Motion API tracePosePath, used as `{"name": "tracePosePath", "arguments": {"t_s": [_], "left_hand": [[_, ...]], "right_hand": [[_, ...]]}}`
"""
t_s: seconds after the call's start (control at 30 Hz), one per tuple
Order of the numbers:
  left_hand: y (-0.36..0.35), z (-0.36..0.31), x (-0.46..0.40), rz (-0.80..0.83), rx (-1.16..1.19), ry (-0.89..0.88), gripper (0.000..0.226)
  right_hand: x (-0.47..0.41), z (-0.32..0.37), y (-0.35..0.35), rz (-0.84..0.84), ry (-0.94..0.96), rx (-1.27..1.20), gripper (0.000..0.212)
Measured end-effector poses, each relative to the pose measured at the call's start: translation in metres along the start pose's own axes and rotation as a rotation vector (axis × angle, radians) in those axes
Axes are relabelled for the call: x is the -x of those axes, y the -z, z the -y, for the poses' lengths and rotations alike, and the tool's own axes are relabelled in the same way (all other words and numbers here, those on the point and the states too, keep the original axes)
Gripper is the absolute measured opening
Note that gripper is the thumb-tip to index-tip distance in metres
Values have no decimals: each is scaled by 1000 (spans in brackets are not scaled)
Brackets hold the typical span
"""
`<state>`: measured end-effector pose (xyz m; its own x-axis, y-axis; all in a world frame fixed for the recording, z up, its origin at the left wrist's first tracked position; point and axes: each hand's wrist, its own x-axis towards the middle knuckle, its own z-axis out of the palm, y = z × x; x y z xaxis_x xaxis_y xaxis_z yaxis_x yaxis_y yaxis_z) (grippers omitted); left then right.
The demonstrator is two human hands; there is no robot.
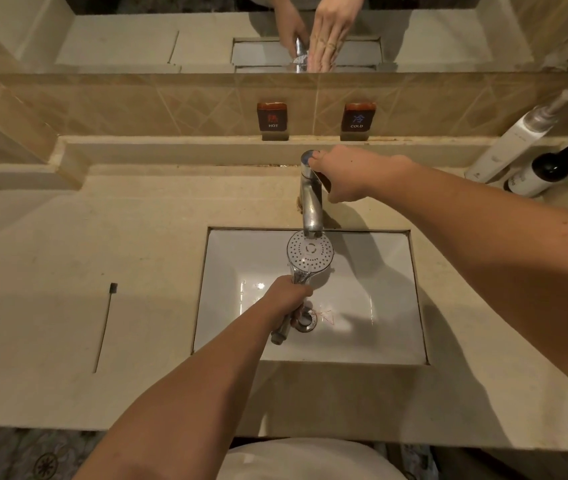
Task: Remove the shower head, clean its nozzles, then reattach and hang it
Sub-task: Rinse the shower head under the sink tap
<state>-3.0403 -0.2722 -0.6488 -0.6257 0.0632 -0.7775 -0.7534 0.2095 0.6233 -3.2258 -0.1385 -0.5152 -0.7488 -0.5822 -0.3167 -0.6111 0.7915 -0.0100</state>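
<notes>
A chrome shower head (pixel 310 251) is detached from any hose, its round nozzle face turned up under the spout of the chrome faucet (pixel 311 199). My left hand (pixel 289 297) grips its handle over the white sink basin (pixel 379 327); the threaded end sticks out below my fist. My right hand (pixel 348 174) is wrapped around the faucet's top handle, thumb on the cap. No water is visible running.
A thin dark brush (pixel 108 320) lies on the beige counter (pixel 67 254) left of the basin. A white tube (pixel 507 147) and a dark pump bottle (pixel 545 171) lean at the back right. HOT and COLD labels sit on the backsplash; a mirror runs above.
</notes>
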Motion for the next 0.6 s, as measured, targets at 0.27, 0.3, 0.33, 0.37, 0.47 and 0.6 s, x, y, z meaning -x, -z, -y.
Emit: {"name": "tracePosePath", "arguments": {"t_s": [0.27,0.3,0.33,0.37,0.47,0.6], "left_hand": [[6,3,-11,7,-55,-18,7],[7,3,-13,14,-60,-17,7],[7,3,-14,21,-65,-15,6],[7,3,-16,28,-70,-14,7],[6,1,-22,31,-83,-15,8],[8,1,-28,-13,-111,-51,6]], "right_hand": [[-7,-4,0,32,11,-34,62],[-7,-5,1,39,13,-36,64],[-7,-6,1,42,17,-38,65],[-7,-6,1,41,23,-39,65],[-7,-8,0,26,37,-33,66],[-7,-8,0,24,50,0,69]]}}
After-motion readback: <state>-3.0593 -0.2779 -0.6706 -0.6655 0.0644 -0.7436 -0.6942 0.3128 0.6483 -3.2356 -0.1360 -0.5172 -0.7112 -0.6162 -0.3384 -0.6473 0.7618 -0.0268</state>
